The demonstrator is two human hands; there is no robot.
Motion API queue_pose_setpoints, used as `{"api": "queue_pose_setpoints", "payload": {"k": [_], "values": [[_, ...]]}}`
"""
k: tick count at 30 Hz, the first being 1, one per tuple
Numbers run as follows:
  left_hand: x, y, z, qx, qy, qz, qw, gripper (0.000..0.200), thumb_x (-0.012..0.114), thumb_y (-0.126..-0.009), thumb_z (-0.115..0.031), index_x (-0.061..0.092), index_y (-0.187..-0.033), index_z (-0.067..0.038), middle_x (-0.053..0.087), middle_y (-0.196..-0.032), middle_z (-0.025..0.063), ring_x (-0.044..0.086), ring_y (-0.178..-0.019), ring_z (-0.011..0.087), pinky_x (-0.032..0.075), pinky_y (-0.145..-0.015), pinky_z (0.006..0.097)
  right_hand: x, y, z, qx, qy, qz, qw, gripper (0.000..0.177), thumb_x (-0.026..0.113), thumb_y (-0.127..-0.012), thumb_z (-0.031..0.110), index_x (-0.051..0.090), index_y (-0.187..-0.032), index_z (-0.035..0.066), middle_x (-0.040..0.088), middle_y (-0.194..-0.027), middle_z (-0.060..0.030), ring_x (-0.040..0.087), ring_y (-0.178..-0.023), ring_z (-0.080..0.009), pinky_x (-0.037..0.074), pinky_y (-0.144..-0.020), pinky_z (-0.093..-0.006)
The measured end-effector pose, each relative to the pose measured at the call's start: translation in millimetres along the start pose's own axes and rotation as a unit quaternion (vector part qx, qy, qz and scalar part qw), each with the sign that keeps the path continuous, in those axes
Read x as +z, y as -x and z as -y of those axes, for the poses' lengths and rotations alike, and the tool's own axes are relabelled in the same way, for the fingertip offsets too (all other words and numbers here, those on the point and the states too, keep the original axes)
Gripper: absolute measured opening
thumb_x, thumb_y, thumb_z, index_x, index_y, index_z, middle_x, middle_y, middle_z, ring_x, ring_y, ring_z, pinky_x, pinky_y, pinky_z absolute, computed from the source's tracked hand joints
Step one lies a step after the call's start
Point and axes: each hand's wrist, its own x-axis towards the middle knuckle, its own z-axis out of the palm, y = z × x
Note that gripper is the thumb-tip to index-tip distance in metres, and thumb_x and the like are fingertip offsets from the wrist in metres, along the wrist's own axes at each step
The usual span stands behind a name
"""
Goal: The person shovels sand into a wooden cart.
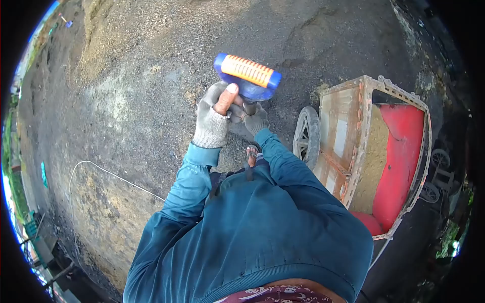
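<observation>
A shovel handle with a blue D-shaped end and an orange ribbed grip stands up in front of me, and its short dark shaft runs down between my hands. The lower part of the tool is hidden. My left hand, in a grey fingerless glove, is closed at the left of the shaft, its bare thumb raised against the blue part. My right hand, also gloved, wraps round the shaft just below the blue end. The two hands touch or nearly touch.
At my right stands a cart with a rusty, slotted metal frame, a spoked wheel, and red sheeting inside. Dark gravelly ground surrounds me. A thin pale cable curves over the ground at left. My sandalled foot shows below.
</observation>
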Motion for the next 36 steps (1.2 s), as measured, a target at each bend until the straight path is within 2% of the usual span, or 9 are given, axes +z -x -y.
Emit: {"api": "queue_pose_setpoints", "payload": {"k": [9, 14, 16, 18, 20, 22, 24, 27, 36], "values": [[6, 9, -6, 0.062, 0.187, -0.047, 0.979, 0.068, 0.061, -0.086, -0.051, 0.044, -0.126, 0.001, 0.06, -0.115, 0.0196, 0.061, -0.103, 0.0322, 0.049, -0.089, 0.0468, -23, 9, 19, -0.051, 0.205, 0.01, 0.977, 0.045, 0.083, -0.068, 0.021, 0.062, -0.106, 0.011, 0.063, -0.107, -0.012, 0.059, -0.106, -0.0322, 0.048, -0.089, -0.0416], [-12, -11, -46, -0.088, 0.435, 0.127, 0.887, 0.028, 0.058, -0.093, -0.033, 0.054, -0.081, -0.008, 0.06, -0.064, 0.0111, 0.061, -0.063, 0.0313, 0.047, -0.089, 0.0513, -6, 14, 37, 0.002, 0.195, -0.109, 0.975, 0.041, 0.078, -0.073, 0.02, 0.062, -0.109, 0.008, 0.063, -0.111, -0.015, 0.061, -0.104, -0.0316, 0.049, -0.088, -0.04], [-23, -2, -43, -0.088, 0.344, 0.154, 0.922, 0.026, 0.066, -0.085, -0.026, 0.056, -0.079, -0.003, 0.057, -0.06, 0.0127, 0.058, -0.056, 0.0267, 0.051, -0.06, 0.0408, 20, -19, -55, -0.123, 0.319, -0.16, 0.926, 0.043, 0.073, -0.079, 0.023, 0.058, -0.115, 0.006, 0.063, -0.109, -0.0167, 0.064, -0.096, -0.0314, 0.052, -0.083, -0.0425], [-37, 24, -44, -0.113, 0.312, 0.196, 0.923, 0.023, 0.069, -0.078, -0.011, 0.053, -0.093, -0.002, 0.058, -0.061, 0.0114, 0.057, -0.05, 0.0221, 0.05, -0.046, 0.0341, 17, 3, -1, 0.102, -0.135, -0.117, 0.979, 0.041, 0.072, -0.08, 0.023, 0.057, -0.115, 0.007, 0.062, -0.105, -0.0152, 0.063, -0.092, -0.0313, 0.052, -0.081, -0.0437], [-63, 43, -41, -0.117, 0.253, 0.264, 0.924, 0.027, 0.069, -0.076, -0.009, 0.053, -0.096, -0.001, 0.06, -0.064, 0.0126, 0.059, -0.052, 0.0218, 0.051, -0.048, 0.0336, 10, 6, 12, 0.261, -0.496, -0.048, 0.827, 0.039, 0.07, -0.082, 0.024, 0.057, -0.114, 0.007, 0.062, -0.102, -0.0137, 0.063, -0.089, -0.0313, 0.052, -0.079, -0.0449], [-88, 60, -43, -0.108, 0.202, 0.311, 0.923, 0.029, 0.07, -0.074, -0.008, 0.053, -0.097, -0.001, 0.061, -0.066, 0.0138, 0.06, -0.052, 0.0218, 0.051, -0.047, 0.0333, 7, 5, 25, 0.327, -0.63, -0.035, 0.703, 0.037, 0.069, -0.083, 0.025, 0.056, -0.113, 0.008, 0.061, -0.098, -0.0123, 0.062, -0.086, -0.0312, 0.053, -0.078, -0.0461], [-117, 67, -41, -0.085, 0.165, 0.35, 0.918, 0.029, 0.07, -0.072, -0.007, 0.052, -0.096, -0.002, 0.061, -0.067, 0.0148, 0.061, -0.052, 0.0219, 0.051, -0.047, 0.0332, 20, -17, 42, 0.312, -0.626, -0.067, 0.712, 0.035, 0.068, -0.084, 0.026, 0.055, -0.112, 0.009, 0.061, -0.095, -0.0108, 0.062, -0.082, -0.0312, 0.053, -0.076, -0.0473], [-170, 76, -39, -0.079, 0.285, 0.317, 0.901, 0.031, 0.07, -0.071, -0.01, 0.052, -0.096, -0.004, 0.063, -0.07, 0.0157, 0.059, -0.048, 0.0218, 0.051, -0.047, 0.0338, 46, -56, 80, 0.242, -0.502, -0.122, 0.822, 0.025, 0.065, -0.086, 0.033, 0.054, -0.096, 0.013, 0.056, -0.08, -0.0075, 0.058, -0.071, -0.0325, 0.05, -0.062, -0.0482], [-356, 116, 185, -0.162, 0.312, -0.332, 0.875, 0.032, 0.065, -0.086, -0.045, 0.051, -0.088, -0.015, 0.049, -0.063, 0.0007, 0.05, -0.054, 0.0164, 0.047, -0.054, 0.0353, 174, -98, 27, 0.467, -0.475, -0.058, 0.744, 0.017, 0.059, -0.093, 0.024, 0.048, -0.088, 0.012, 0.047, -0.067, -0.0023, 0.051, -0.056, -0.022, 0.049, -0.056, -0.0458]]}}
